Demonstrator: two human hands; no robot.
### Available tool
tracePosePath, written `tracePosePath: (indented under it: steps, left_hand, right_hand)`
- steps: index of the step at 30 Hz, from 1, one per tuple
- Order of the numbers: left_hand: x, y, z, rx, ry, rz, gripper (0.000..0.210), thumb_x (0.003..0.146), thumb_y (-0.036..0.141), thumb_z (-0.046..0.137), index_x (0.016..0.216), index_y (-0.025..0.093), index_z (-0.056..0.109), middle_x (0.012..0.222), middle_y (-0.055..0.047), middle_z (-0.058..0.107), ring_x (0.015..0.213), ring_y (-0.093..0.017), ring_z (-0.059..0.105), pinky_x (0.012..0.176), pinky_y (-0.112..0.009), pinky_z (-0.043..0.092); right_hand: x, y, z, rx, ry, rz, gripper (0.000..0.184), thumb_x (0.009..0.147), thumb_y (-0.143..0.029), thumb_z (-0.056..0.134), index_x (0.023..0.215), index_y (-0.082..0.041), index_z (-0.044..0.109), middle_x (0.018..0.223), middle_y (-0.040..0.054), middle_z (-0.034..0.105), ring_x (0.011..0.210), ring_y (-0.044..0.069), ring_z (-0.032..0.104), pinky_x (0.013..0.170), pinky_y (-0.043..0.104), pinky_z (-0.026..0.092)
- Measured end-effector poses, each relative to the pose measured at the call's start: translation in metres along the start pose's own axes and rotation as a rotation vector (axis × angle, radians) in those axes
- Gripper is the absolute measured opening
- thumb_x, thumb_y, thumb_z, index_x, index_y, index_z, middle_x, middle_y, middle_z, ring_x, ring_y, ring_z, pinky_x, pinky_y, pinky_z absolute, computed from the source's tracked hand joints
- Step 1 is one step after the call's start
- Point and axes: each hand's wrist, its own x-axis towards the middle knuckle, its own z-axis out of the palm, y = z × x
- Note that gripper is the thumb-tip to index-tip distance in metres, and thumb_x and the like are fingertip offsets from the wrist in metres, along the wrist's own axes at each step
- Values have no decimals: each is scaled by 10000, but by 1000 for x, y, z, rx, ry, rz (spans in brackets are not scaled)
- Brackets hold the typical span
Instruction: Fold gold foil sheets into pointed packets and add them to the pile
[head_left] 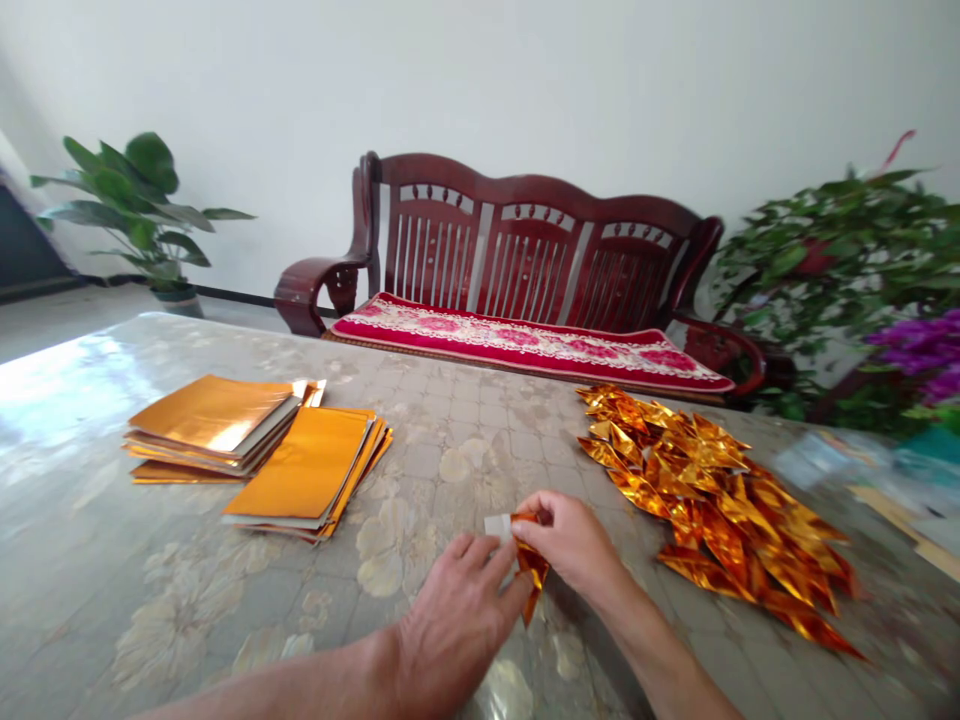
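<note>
A partly folded sheet of gold foil paper (pixel 534 566) is between my two hands just above or on the table, its pale underside showing at the upper left corner. My right hand (pixel 568 540) pinches its upper edge between thumb and fingers. My left hand (pixel 466 600) is closed over its left side, fingers bent and thumb along the lower part; the fingertips are partly hidden. To the left lie two stacks of flat gold foil paper, a rear stack (pixel 210 410) and a front stack (pixel 304 465). Right of my hands is a heap of folded gold foil pieces (pixel 697 490).
A patterned, glossy cover spreads over the table (pixel 435 400). Clear plastic packaging (pixel 832 460) lies at the right edge. Beyond the table stand a dark wooden bench (pixel 525 240) with a red runner (pixel 517 338), a potted plant (pixel 142 210) and leafy greenery (pixel 840 260).
</note>
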Motion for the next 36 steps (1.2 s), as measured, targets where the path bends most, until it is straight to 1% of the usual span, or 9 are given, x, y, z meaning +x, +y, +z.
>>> tracePosePath:
  steps: [4,7,9,14,17,20,25,30,36]
  left_hand:
    - [0,1,2,-10,9,-18,361,928,195,534,1285,192,482,1251,-89,577,1117,-283,537,916,-432,490]
    - [1,0,6,-20,34,-19,342,911,179,557,1248,178,497,1216,-91,589,1113,-274,542,915,-413,490]
    - [1,-1,9,-26,54,-27,288,918,173,546,1205,179,516,1181,-88,598,1098,-261,550,921,-402,484]
    - [2,-8,10,-2,64,-95,164,933,139,510,1085,180,556,1093,-66,622,1024,-245,574,898,-400,489]
    - [2,-9,8,38,82,-142,170,928,131,503,1079,183,562,1134,-73,618,1038,-258,567,888,-418,485]
    - [2,-9,6,58,93,-156,179,918,136,511,1082,187,564,1151,-78,613,1037,-266,557,876,-424,477]
    - [5,-14,6,80,77,-127,180,908,130,517,1070,175,579,1049,-62,624,954,-253,546,813,-403,470]
    - [8,-21,5,96,29,-21,138,923,136,491,969,172,616,1055,-69,619,999,-254,522,836,-404,451]
    - [8,-21,5,87,42,-57,177,916,150,496,1055,174,604,1093,-80,606,1008,-258,509,834,-409,447]
  right_hand:
    - [-12,-16,2,-238,140,-48,100,750,-238,604,771,-254,701,729,-16,709,662,154,621,581,246,369]
    - [-17,-18,6,-315,217,-146,107,769,-201,600,759,-259,689,797,-19,702,727,154,622,638,251,380]
    - [-19,-16,9,-344,252,-212,109,788,-190,599,748,-258,674,802,-24,682,754,152,618,656,250,379]
    - [-21,-9,15,-389,304,-383,125,831,-167,601,743,-244,645,789,-16,638,792,154,602,682,249,380]
    - [-22,-6,16,-424,321,-468,126,839,-139,602,767,-234,642,800,-7,627,804,160,590,700,253,382]
    - [-23,-4,16,-448,326,-531,136,856,-124,590,811,-233,657,809,-2,623,816,164,584,720,255,385]
    - [-23,-3,18,-462,338,-557,149,873,-120,573,845,-231,668,816,3,625,818,165,586,726,257,389]
    - [-21,-3,19,-468,359,-540,143,882,-136,575,861,-234,677,819,1,633,813,164,591,723,254,394]
    - [-22,-2,18,-466,389,-553,133,873,-129,593,857,-230,679,819,2,644,821,167,587,723,251,387]
